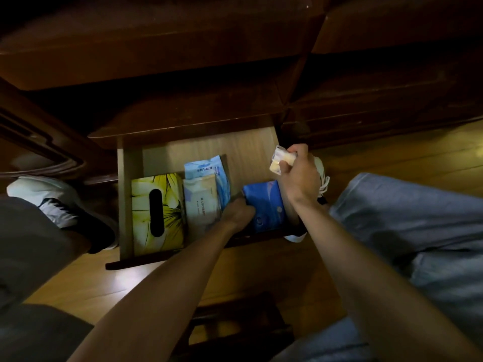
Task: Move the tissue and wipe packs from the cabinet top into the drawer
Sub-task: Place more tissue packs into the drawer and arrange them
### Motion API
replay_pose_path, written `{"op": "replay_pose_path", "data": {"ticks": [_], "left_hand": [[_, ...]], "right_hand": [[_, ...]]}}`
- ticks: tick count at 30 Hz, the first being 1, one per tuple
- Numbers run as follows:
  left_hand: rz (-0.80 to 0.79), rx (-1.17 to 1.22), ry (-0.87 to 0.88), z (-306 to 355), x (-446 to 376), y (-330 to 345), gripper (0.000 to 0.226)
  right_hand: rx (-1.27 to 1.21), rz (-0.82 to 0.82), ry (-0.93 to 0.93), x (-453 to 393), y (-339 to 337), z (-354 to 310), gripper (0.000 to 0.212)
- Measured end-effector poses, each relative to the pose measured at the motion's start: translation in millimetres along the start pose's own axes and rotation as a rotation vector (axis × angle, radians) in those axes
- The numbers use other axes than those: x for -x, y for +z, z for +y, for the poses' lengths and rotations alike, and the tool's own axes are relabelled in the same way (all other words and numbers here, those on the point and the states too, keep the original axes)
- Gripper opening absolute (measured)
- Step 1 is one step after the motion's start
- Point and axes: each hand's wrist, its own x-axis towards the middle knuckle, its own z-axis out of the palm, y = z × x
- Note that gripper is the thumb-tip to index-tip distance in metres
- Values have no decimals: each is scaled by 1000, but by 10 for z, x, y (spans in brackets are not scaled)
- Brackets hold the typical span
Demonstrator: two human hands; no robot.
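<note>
The pale wooden drawer (130,163) stands pulled out under the dark wooden cabinet top (183,121). Inside lie a yellow flower-printed tissue box (156,212), a white soft wipe pack (200,205) overlapping a light-blue wipe pack (209,169), and a dark-blue soft tissue pack (266,205). The left hand (236,211) is curled against that dark-blue pack's left edge; its fingers are hidden, so an actual grip cannot be confirmed. The right hand (298,173) clenches a small pale-yellow pocket tissue pack (278,160) above the drawer's right side. Print on the packs is unreadable.
</note>
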Motion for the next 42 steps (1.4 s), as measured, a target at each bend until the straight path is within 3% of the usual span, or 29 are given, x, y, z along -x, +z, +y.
{"op": "replay_pose_path", "data": {"ticks": [5, 7, 12, 16, 20, 22, 25, 28, 30, 33, 38, 42], "left_hand": [[-141, 199, -76, -30, 89, -115, 23], [-144, 194, 30, -95, 209, -193, 24], [386, 102, 126, -382, 537, -773, 20], [543, -303, 214, -735, 790, -1168, 27], [466, -561, 381, -945, 852, -1129, 28], [399, -620, 416, -1006, 813, -1039, 27], [414, -585, 401, -1019, 760, -998, 29], [533, -655, 418, -991, 748, -1076, 32], [595, -653, 370, -999, 742, -1161, 38], [464, -522, 227, -1024, 733, -1218, 52], [290, -609, 135, -897, 768, -1296, 69], [391, -583, 186, -416, 1009, -1698, 67]], "right_hand": [[-102, -132, -95, 100, 200, -75, 33], [-186, -234, -55, 132, 300, -145, 35], [-12, -503, -95, 249, 506, -351, 26], [152, -528, -301, 297, 661, -520, 23], [453, -576, -480, 236, 808, -604, 28], [580, -523, -463, 223, 860, -554, 28], [439, -442, -313, 185, 907, -480, 26], [336, -358, -174, 26, 935, -474, 29], [331, -334, -79, -68, 932, -461, 43], [388, -415, -26, -65, 894, -431, 77], [462, -605, -142, 49, 688, -598, 56], [164, -516, -222, 1, 196, -1044, 44]]}}
